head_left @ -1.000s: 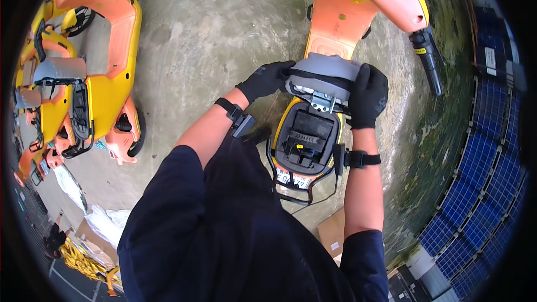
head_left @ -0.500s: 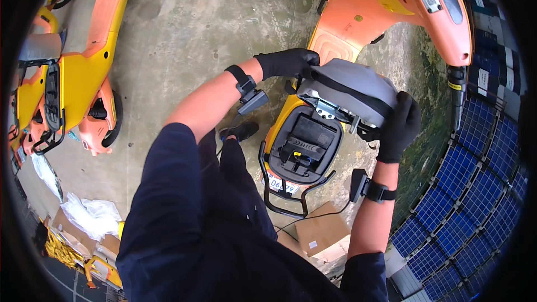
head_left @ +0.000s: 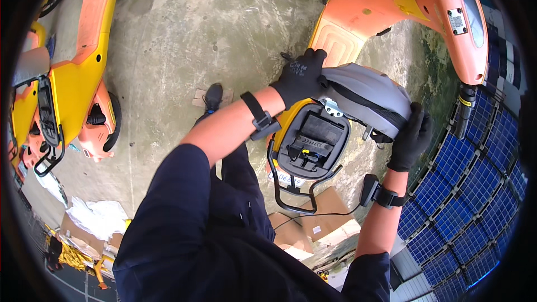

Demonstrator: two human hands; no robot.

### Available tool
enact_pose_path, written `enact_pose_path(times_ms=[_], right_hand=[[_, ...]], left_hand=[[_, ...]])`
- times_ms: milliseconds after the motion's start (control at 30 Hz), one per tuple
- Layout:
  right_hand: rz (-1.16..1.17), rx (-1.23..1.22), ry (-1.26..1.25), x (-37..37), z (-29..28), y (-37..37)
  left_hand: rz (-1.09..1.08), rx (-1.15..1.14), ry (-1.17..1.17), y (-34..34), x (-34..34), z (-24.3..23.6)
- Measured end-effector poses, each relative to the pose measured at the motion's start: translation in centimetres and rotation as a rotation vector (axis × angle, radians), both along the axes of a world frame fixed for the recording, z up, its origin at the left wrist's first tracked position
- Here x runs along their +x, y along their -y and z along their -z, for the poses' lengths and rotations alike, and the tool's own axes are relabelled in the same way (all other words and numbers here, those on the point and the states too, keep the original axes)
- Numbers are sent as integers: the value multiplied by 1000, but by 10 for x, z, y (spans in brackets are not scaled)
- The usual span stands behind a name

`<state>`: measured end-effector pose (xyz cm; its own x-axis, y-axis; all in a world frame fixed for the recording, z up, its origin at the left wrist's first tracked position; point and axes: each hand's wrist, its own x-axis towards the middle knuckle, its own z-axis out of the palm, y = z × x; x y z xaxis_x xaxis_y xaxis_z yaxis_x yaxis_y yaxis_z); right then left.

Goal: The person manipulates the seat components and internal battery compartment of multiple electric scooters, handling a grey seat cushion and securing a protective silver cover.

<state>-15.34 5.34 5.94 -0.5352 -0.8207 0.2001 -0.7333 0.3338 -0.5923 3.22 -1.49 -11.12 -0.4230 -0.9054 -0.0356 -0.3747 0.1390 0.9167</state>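
Note:
A grey scooter seat (head_left: 372,94) stands tipped up on edge above the open compartment (head_left: 313,148) of an orange and yellow scooter (head_left: 341,22). My left hand (head_left: 302,77), in a black glove, is closed on the seat's left end, its fingertips partly hidden. At the opposite end, my right hand (head_left: 412,138), also gloved in black, grips the seat's edge. A metal hinge bracket (head_left: 332,107) shows beneath the seat. Inside the dark compartment lie a black ribbed block and a small yellow connector (head_left: 305,151).
A black grab rail (head_left: 296,208) curves behind the compartment. Cardboard boxes (head_left: 327,215) sit near my legs. Blue grid-fronted crates (head_left: 447,218) line the right side. More orange and yellow scooters (head_left: 78,84) stand at left, with white plastic sheeting (head_left: 98,218) below them.
My left hand has turned so its back shows, still at the seat's end. One shoe has stepped forward and left. The view has shifted, and the seat sits slightly further right in it.

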Motion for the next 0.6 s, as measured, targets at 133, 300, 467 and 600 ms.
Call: enact_pose_path(times_ms=[133, 300, 467, 600], right_hand=[[0, 48, -72, 6, 4, 2], [-9, 44, -139, -2, 6, 3], [-21, 23, -137, -5, 9, 5], [-32, 119, -177, -6, 1, 25]], left_hand=[[48, 358, -17, -14, -2, 29], [249, 393, 232, -3, -3, 41], [517, 230, 393, -19, 12, 25], [531, 56, 290, -52, 21, 32]])
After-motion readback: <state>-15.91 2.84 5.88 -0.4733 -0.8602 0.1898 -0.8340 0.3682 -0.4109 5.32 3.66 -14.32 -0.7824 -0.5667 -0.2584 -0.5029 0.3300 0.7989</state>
